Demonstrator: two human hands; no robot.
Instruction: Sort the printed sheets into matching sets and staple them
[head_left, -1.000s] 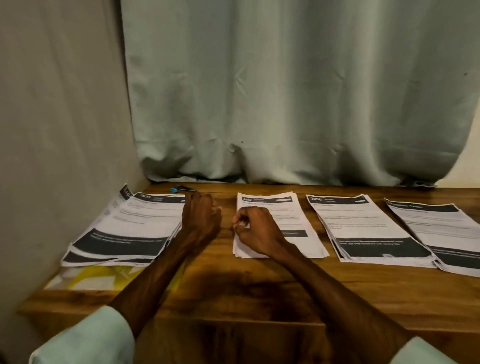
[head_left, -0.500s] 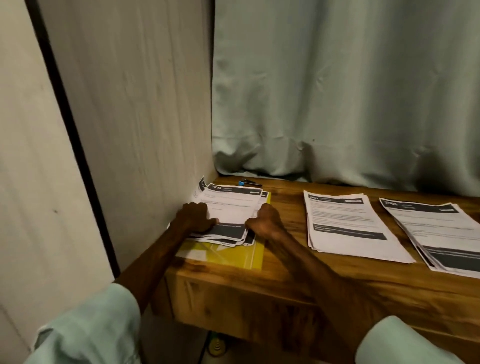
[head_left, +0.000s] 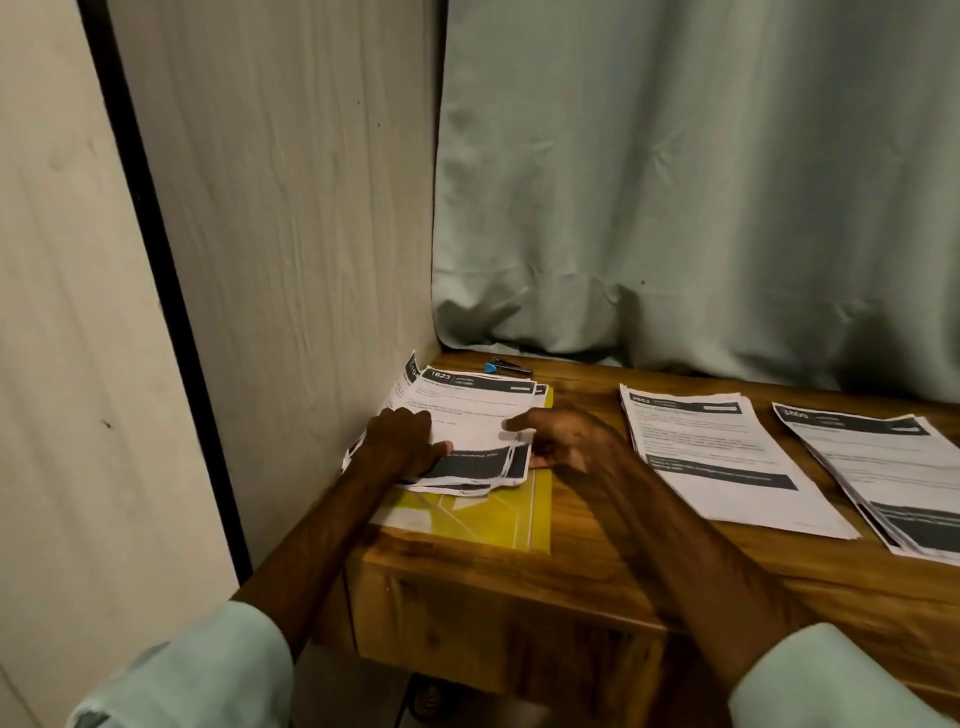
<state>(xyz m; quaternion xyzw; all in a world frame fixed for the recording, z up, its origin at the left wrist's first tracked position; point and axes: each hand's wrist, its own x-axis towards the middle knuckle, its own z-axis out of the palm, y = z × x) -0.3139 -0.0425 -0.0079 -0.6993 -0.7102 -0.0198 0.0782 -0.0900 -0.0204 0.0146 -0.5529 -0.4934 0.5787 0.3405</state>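
A loose stack of printed sheets (head_left: 470, 408), topmost headed 1623, lies in the table's far left corner on a yellow folder (head_left: 493, 519). My left hand (head_left: 402, 441) lies on the stack's left side, fingers and thumb on top of the paper. At the stack's right edge my right hand (head_left: 563, 441) pinches the sheets, thumb on top and fingers underneath; the near corners curl up there. A small blue and black tool (head_left: 506, 368) lies behind the stack by the curtain.
Two more stacks of sheets lie on the wooden table (head_left: 597, 551): one in the middle (head_left: 722, 462), one at the right edge of view (head_left: 883, 467). A wall (head_left: 311, 234) bounds the table on the left, a curtain (head_left: 701, 208) behind.
My view has swung left. Both hands moved from the middle of the table to the left stack, and the right hand has taken hold of its right edge.
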